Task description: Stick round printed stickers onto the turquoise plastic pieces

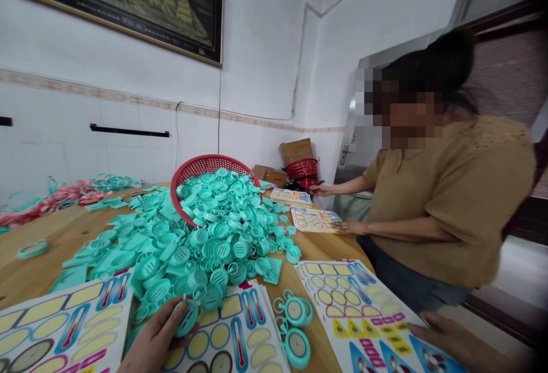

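My left hand (153,336) comes in at the bottom centre and grips a round teal vented plastic cap (187,318) at the edge of a large heap of similar teal plastic parts (214,236). The hand lies just above a printed sticker sheet (222,327). My right hand (454,341) rests at the bottom right, its fingers flat on another sticker sheet (355,310). Two teal rings with gauge-like faces (297,310) lie between those sheets, with the lower one (297,348) near the table edge.
A tipped red plastic basket (205,170) spills the heap across the wooden table (51,253). A third sticker sheet (55,321) lies at the lower left. A co-worker (449,201) stands at the right, with both hands on sheets. Stacked red baskets (302,170) and cardboard boxes (296,151) stand behind.
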Demonstrator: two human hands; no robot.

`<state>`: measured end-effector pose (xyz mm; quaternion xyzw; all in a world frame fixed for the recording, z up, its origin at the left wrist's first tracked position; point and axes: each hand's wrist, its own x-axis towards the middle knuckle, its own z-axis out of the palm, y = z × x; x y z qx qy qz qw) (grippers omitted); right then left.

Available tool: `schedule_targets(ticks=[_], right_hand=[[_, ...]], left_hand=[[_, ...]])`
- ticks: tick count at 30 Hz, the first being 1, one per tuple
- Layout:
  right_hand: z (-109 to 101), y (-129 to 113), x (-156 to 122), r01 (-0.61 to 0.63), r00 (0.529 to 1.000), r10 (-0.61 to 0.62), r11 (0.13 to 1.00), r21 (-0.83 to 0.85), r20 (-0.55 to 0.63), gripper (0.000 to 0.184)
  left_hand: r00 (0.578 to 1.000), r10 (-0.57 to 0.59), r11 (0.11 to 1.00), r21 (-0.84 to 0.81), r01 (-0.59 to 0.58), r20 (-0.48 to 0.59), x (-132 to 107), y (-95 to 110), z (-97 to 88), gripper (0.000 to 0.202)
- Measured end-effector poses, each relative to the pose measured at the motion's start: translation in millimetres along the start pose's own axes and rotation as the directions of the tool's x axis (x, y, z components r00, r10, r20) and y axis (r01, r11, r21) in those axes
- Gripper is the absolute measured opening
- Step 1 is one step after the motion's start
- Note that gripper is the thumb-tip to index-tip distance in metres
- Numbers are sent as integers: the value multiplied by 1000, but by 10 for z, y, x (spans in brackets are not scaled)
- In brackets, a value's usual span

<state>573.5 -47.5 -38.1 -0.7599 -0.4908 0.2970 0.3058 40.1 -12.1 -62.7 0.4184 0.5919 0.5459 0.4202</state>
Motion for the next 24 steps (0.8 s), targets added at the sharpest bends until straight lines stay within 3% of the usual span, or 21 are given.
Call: schedule_targets(ticks=[2,3,6,10,13,16,20,23,24], right_hand=[[74,-11,-29,-44,980,20,992,115,197,45],[117,-17,-34,-49,971,13,988,146,240,46],[242,-11,-25,49,987,-55,998,43,150,44],[332,35,-13,133,990,-138,966,-223,-4,44],[322,31,-47,140,983,-170,938,-318,-68,44],[285,-73,-93,128,970,-182,946,-296,-163,44],[358,-474,-167,193,966,-215,970,-150,-142,42],[642,-1036,-346,279,957,-279,960,-14,-73,44],[784,-1262,-441,356,934,-355,932,65,-23,44]], left_hand=[[1000,2,1000,1,-2,-2,2,6,10,21],[1000,6,1000,0,-6,0,7,2,7,22],[999,35,999,19,-35,12,32,-43,-32,28],[992,124,991,40,-124,14,70,-115,-77,43],[998,54,998,11,-54,-24,72,-112,-50,35],[1000,-19,999,-27,18,-11,41,-53,1,33],[998,-59,994,-93,60,17,-35,41,66,40],[1000,-17,993,-117,18,4,-85,77,83,47],[1000,1,992,-129,-1,-1,-97,79,76,49]])
